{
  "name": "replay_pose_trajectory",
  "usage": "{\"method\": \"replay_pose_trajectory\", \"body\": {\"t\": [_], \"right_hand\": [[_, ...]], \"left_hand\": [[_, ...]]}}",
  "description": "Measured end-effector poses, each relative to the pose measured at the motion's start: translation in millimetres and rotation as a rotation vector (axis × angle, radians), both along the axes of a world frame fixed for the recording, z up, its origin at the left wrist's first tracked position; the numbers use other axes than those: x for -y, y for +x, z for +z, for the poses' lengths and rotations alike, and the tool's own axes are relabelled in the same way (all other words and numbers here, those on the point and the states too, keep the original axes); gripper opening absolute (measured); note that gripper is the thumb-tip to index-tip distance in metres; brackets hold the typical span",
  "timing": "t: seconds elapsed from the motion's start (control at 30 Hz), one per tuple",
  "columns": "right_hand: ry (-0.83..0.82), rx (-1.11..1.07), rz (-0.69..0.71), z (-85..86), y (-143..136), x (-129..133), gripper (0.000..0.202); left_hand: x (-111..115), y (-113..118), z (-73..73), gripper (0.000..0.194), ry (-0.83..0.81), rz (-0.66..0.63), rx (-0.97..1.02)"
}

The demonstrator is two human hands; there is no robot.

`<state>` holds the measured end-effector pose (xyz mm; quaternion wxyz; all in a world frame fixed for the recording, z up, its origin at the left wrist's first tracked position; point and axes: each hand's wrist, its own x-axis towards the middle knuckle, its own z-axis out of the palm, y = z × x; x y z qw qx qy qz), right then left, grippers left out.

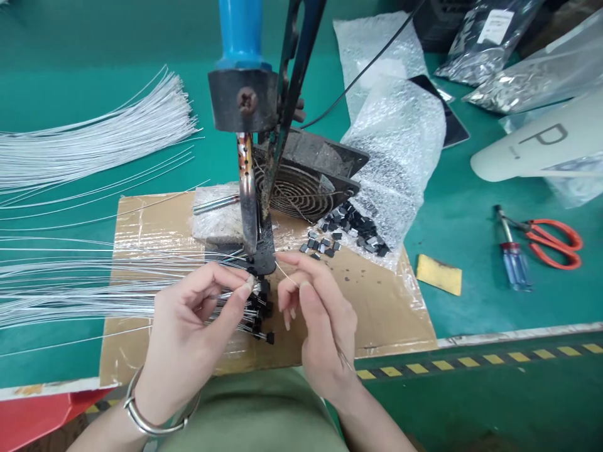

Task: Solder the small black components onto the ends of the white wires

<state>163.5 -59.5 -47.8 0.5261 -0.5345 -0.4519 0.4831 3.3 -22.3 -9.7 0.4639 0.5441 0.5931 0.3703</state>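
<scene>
My left hand (pixel 202 326) is closed in a pinch at the ends of the white wires (pixel 61 276); the small piece between its thumb and forefinger is mostly hidden. My right hand (pixel 323 314) pinches a thin solder wire (pixel 285 274), whose tip points toward the soldering iron (pixel 248 207). The iron, with a blue handle, is clamped upright on a black stand (pixel 266 254), its tip just above and between my hands. Beneath my left fingertips lie several small black connectors (pixel 264 311) on wire ends.
Behind the iron stands a dusty fan (pixel 306 188). Loose black connectors (pixel 358 229) lie on bubble wrap (pixel 400 163). A wire bundle (pixel 94 138) is at left. Cardboard (pixel 386 314) covers the bench front. At right are a yellow sponge (pixel 439 274), a screwdriver (pixel 513 260) and red-handled scissors (pixel 558 243).
</scene>
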Motion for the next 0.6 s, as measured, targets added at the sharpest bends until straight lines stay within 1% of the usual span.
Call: {"method": "replay_pose_trajectory", "body": {"t": [0.1, 0.17, 0.2, 0.27, 0.3, 0.4, 0.6], "right_hand": [[0.024, 0.081, -0.004, 1.7, 3.1, 0.4, 0.028], [0.047, 0.158, -0.011, 2.9, 5.4, -1.2, 0.014], [0.067, 0.200, -0.014, 3.5, 6.6, -2.6, 0.012], [0.119, 0.253, -0.002, 4.7, 8.3, -6.2, 0.020], [0.151, 0.258, 0.004, 5.4, 8.6, -8.3, 0.020], [0.213, 0.204, 0.003, 7.5, 7.1, -13.7, 0.018], [0.150, 0.067, 0.009, 9.3, 1.5, -17.4, 0.023]], "left_hand": [[-4.8, 0.4, 1.9, 0.009, -0.006, 0.009, -0.020], [-7.9, 1.1, 3.7, 0.009, -0.024, 0.016, -0.028], [-9.2, 1.4, 4.6, 0.009, -0.034, 0.021, -0.031], [-11.2, 1.7, 6.0, 0.009, -0.047, 0.028, -0.030], [-12.1, 1.7, 6.5, 0.009, -0.048, 0.030, -0.027], [-14.5, 1.2, 7.0, 0.008, -0.038, 0.026, -0.020], [-20.0, -0.1, 7.5, 0.007, -0.022, 0.041, -0.052]]}}
